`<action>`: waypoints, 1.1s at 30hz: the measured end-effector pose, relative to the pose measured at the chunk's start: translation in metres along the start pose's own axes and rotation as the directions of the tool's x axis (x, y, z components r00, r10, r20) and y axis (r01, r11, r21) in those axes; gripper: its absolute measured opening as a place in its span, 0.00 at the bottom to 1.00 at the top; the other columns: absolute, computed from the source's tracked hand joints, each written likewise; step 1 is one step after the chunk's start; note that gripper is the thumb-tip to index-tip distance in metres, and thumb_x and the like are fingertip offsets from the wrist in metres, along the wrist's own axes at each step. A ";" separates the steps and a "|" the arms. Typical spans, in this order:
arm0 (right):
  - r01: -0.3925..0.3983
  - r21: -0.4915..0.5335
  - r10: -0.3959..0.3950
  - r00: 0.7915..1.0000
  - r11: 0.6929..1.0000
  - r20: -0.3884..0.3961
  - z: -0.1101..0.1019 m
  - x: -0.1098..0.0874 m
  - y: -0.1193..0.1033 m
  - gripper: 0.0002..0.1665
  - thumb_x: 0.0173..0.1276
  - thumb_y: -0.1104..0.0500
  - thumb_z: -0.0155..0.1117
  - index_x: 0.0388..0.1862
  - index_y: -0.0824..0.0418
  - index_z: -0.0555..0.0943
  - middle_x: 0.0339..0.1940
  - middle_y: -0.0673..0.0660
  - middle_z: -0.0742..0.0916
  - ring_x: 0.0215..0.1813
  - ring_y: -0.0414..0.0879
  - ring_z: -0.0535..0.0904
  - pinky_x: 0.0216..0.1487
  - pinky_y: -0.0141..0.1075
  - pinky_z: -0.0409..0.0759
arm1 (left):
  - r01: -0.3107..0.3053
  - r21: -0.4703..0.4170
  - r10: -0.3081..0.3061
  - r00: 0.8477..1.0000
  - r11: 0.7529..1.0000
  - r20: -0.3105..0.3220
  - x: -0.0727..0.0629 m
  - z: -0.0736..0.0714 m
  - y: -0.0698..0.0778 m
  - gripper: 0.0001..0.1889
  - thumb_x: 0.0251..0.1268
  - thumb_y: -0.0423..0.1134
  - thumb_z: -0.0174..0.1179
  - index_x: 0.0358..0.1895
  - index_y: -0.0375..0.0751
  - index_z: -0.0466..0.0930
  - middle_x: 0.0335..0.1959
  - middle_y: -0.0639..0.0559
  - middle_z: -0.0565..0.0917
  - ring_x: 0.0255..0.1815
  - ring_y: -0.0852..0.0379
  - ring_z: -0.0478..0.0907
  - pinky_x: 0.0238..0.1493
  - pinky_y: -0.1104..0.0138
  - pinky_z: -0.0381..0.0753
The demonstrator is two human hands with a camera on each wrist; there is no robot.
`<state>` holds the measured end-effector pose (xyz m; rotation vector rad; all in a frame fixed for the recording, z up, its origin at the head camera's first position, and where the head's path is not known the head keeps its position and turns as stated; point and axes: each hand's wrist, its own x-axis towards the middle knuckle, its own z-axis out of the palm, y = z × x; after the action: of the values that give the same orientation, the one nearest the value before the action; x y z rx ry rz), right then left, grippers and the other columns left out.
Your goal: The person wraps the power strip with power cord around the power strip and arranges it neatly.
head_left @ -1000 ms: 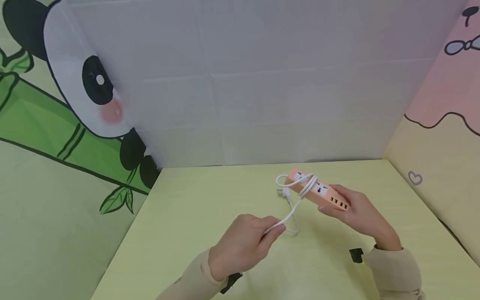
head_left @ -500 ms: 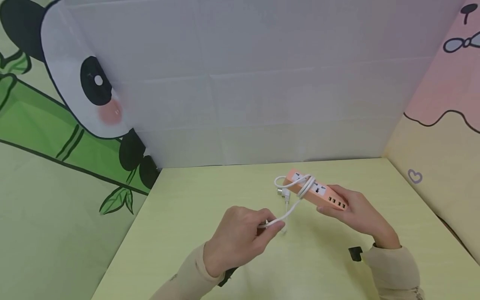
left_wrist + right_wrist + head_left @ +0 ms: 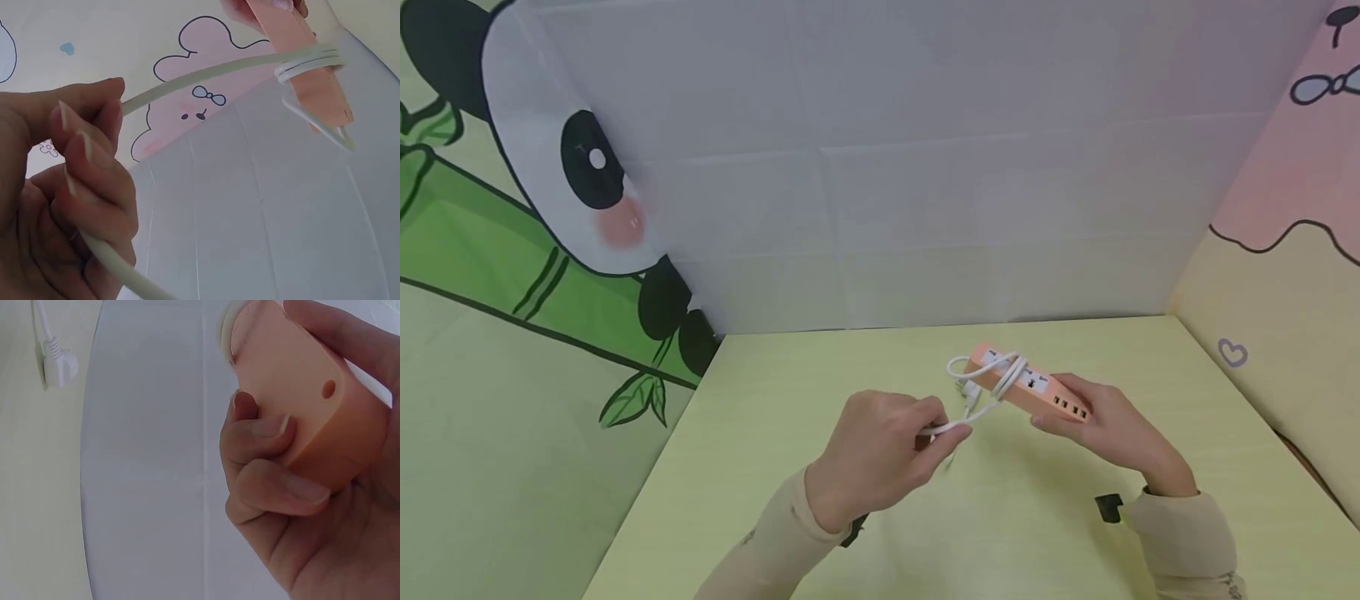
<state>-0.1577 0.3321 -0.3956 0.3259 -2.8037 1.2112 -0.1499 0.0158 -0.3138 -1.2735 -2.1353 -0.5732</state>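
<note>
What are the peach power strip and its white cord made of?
The peach power strip looks like hard plastic, smooth with a soft sheen: it has rounded edges and a neat round hole. The white cord has a smooth, bendy skin that loops around the strip, perhaps soft plastic or rubber; I can't tell which.

Yellow table (image 3: 760, 417), cartoon panda (image 3: 538, 133), purple heart (image 3: 1232, 353)

Legible text, brand or number: none. Power strip (image 3: 1030, 401): any fine print on it unresolved at this size. Left sleeve (image 3: 782, 533) and right sleeve (image 3: 1183, 542), near side: small dark marks, unreadable. Signs: purple heart outline (image 3: 1232, 352) low on right wall (image 3: 1285, 333); small blue heart (image 3: 67, 49), left wrist view.
</note>
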 end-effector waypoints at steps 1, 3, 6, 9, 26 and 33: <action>-0.006 0.000 0.006 1.000 1.000 0.005 0.000 0.000 0.000 0.32 0.67 0.44 0.71 0.65 0.57 0.76 0.33 0.52 0.82 0.31 0.42 0.74 0.30 0.33 0.73 | -0.003 -0.003 0.003 1.000 1.000 0.004 0.001 0.000 0.000 0.17 0.63 0.44 0.71 0.19 0.50 0.75 0.11 0.64 0.68 0.14 0.73 0.57 0.19 0.83 0.52; -0.016 -0.004 0.016 1.000 1.000 0.010 0.000 0.000 0.000 0.32 0.67 0.44 0.71 0.65 0.57 0.76 0.34 0.52 0.82 0.31 0.42 0.74 0.30 0.33 0.73 | -0.007 -0.002 0.007 1.000 1.000 0.015 0.003 -0.002 0.000 0.13 0.64 0.44 0.70 0.23 0.49 0.79 0.15 0.64 0.74 0.16 0.73 0.64 0.21 0.83 0.58; -0.024 -0.014 0.025 1.000 1.000 0.015 0.000 -0.001 0.001 0.33 0.67 0.44 0.71 0.65 0.57 0.76 0.33 0.52 0.82 0.31 0.42 0.73 0.29 0.33 0.73 | -0.015 0.009 0.015 0.999 1.000 0.044 0.006 -0.004 0.001 0.06 0.67 0.42 0.68 0.32 0.49 0.83 0.25 0.63 0.80 0.23 0.72 0.72 0.25 0.82 0.66; -0.025 -0.022 0.026 1.000 0.999 0.018 0.000 -0.002 0.000 0.33 0.67 0.44 0.71 0.65 0.58 0.76 0.33 0.52 0.82 0.30 0.41 0.73 0.29 0.33 0.72 | -0.026 0.016 0.025 0.998 1.000 0.057 0.008 -0.005 0.001 0.03 0.70 0.40 0.65 0.38 0.48 0.82 0.30 0.62 0.81 0.26 0.71 0.73 0.26 0.81 0.67; 0.001 -0.023 0.002 0.994 1.000 0.109 0.008 -0.001 -0.009 0.35 0.65 0.44 0.73 0.65 0.59 0.76 0.40 0.51 0.85 0.35 0.43 0.75 0.33 0.32 0.73 | -0.092 0.071 0.096 0.994 0.993 -0.060 0.025 -0.006 -0.010 0.04 0.69 0.40 0.67 0.39 0.44 0.83 0.29 0.59 0.79 0.17 0.69 0.68 0.20 0.81 0.59; -0.005 -0.010 0.006 0.988 1.000 0.152 0.009 -0.002 -0.014 0.31 0.64 0.43 0.74 0.61 0.56 0.78 0.39 0.50 0.85 0.35 0.43 0.76 0.33 0.33 0.74 | -0.137 0.126 0.148 0.986 0.983 -0.081 0.034 -0.005 -0.018 0.05 0.69 0.42 0.67 0.38 0.46 0.84 0.29 0.59 0.78 0.16 0.69 0.67 0.18 0.78 0.59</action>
<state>-0.1528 0.3171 -0.3921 0.4279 -2.9387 1.2234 -0.1775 0.0265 -0.2886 -1.2972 -1.9556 -0.4269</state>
